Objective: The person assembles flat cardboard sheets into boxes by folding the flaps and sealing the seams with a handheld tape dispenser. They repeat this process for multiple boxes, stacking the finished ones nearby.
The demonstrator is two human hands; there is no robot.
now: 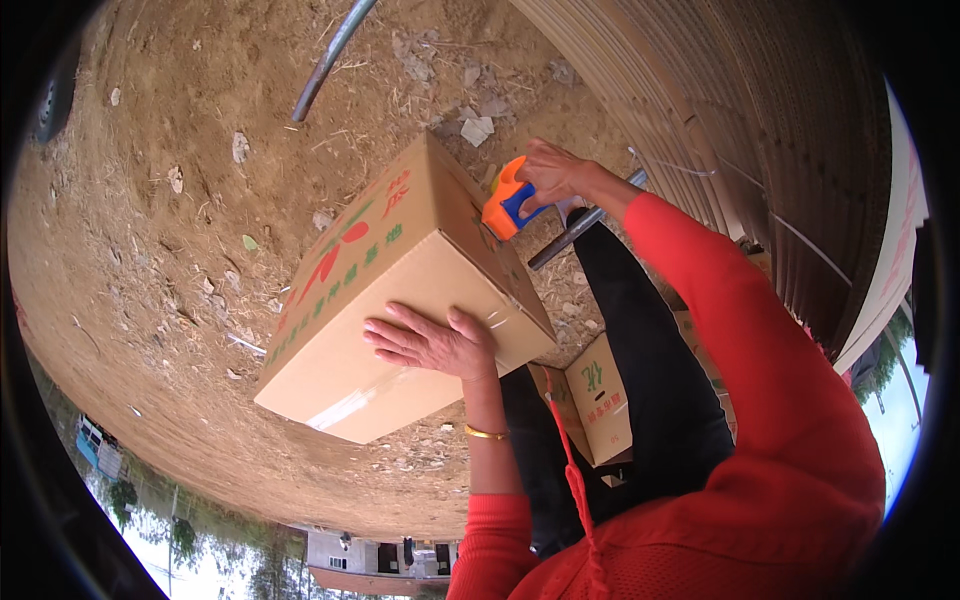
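Note:
A closed cardboard box with red and green print rests tilted on the ground in front of me. My left hand lies flat on its near face, fingers stretched out, a gold bangle at the wrist. A strip of clear tape shines along that face. My right hand grips an orange and blue tape dispenser at the box's right side. The dispenser appears against the box edge; whether it touches there I cannot tell.
A tall stack of flattened cardboard rises at the right. One metal pipe juts out beside my right forearm, another pipe at the far side. Printed cardboard lies by my legs. Dirt ground carries scattered litter.

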